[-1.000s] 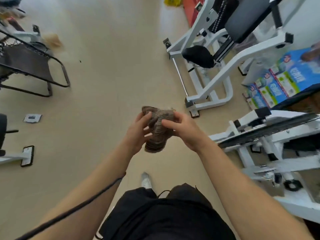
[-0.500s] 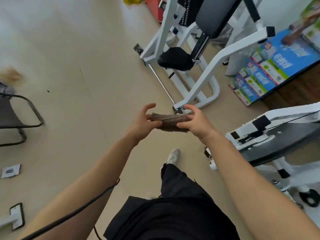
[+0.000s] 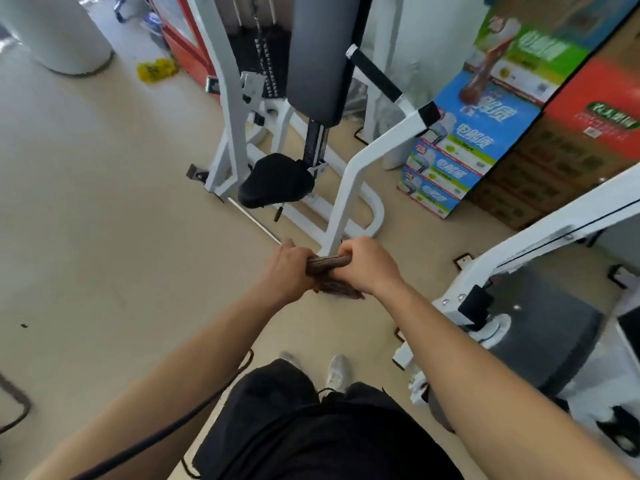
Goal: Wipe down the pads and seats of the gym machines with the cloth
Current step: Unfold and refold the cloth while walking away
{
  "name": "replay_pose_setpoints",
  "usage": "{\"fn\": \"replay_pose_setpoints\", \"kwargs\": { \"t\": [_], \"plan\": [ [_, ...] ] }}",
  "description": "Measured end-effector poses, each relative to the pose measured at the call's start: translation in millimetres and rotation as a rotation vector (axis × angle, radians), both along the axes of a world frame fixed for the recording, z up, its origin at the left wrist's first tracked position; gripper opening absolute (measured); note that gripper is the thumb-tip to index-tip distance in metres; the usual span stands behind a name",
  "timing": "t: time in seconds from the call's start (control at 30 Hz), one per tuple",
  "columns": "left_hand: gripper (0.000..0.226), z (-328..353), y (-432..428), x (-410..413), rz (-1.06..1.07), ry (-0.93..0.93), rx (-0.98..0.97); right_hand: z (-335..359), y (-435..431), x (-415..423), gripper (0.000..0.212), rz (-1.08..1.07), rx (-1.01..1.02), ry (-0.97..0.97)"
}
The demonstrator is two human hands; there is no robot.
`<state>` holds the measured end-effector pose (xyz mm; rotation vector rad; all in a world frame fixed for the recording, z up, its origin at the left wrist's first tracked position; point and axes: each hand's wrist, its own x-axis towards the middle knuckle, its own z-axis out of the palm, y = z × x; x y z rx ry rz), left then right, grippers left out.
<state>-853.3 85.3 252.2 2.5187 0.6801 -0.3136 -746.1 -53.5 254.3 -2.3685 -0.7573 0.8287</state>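
A brown striped cloth (image 3: 325, 268) is bunched between my two hands at mid-frame, chest height above the floor. My left hand (image 3: 289, 271) grips its left end and my right hand (image 3: 367, 268) grips its right end, both closed around it. Straight ahead stands a white gym machine with a black seat (image 3: 275, 180) and a tall dark back pad (image 3: 320, 53) above it. The seat is well beyond my hands, not touched.
A second white machine frame (image 3: 540, 237) with a dark grey pad (image 3: 547, 337) stands close on my right. Colourful drink boxes (image 3: 464, 140) are stacked behind the first machine. A white pillar (image 3: 59, 32) and a yellow item (image 3: 156, 69) lie far left; beige floor lies on the left.
I have walked closer to the machine with the black seat, which now fills the upper view. The cloth went from a loose bundle to a tight roll gripped by both hands.
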Motion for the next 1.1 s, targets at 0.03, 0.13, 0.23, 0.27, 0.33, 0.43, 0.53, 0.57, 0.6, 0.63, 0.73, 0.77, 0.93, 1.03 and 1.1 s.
{"fn": "replay_pose_setpoints", "kwargs": {
  "t": [0.03,0.13,0.23,0.27,0.33,0.43,0.53,0.57,0.6,0.63,0.73,0.77,0.93,1.03,1.1],
  "plan": [
    [0.021,0,7,20,-0.048,0.02,-0.007,1,0,14,0.021,-0.014,-0.004,-0.012],
    [0.008,7,31,78,-0.15,0.067,-0.149,3,-3,55,0.024,-0.075,0.126,0.045],
    [0.013,15,55,137,-0.214,0.038,-0.477,5,-10,98,0.018,-0.239,0.351,0.308],
    [0.024,19,59,156,-0.175,0.031,-0.614,6,-12,113,0.013,-0.302,0.426,0.391],
    [0.038,20,63,192,-0.077,0.019,-0.834,7,-13,142,0.02,-0.457,0.582,0.523],
    [0.041,21,55,252,0.103,0.01,-1.155,9,-10,184,0.041,-0.692,0.791,0.654],
    [0.053,21,45,313,0.153,0.034,-1.314,12,-13,229,0.053,-0.905,0.94,0.702],
    [0.054,22,41,333,0.13,0.052,-1.335,14,-17,244,0.05,-0.971,0.965,0.68],
    [0.05,23,36,353,0.097,0.067,-1.336,15,-21,259,0.047,-1.028,0.983,0.649],
    [0.044,24,30,373,0.072,0.079,-1.317,15,-26,274,0.045,-1.082,0.975,0.605],
    [0.039,21,5,439,0.029,0.093,-1.2,3,-45,325,0.036,-1.219,0.847,0.484],
    [0.04,17,-4,463,0.035,0.084,-1.158,0,-51,343,0.033,-1.246,0.764,0.459],
    [0.031,-22,-42,590,0.024,0.036,-0.897,-38,-79,451,0.028,-1.338,0.608,0.491],
    [0.038,-50,-61,666,0.07,0.062,-0.815,-72,-88,524,0.027,-1.38,0.61,0.511],
    [0.038,-75,-72,711,0.124,0.086,-0.799,-96,-90,572,0.029,-1.409,0.606,0.505]
  ]
}}
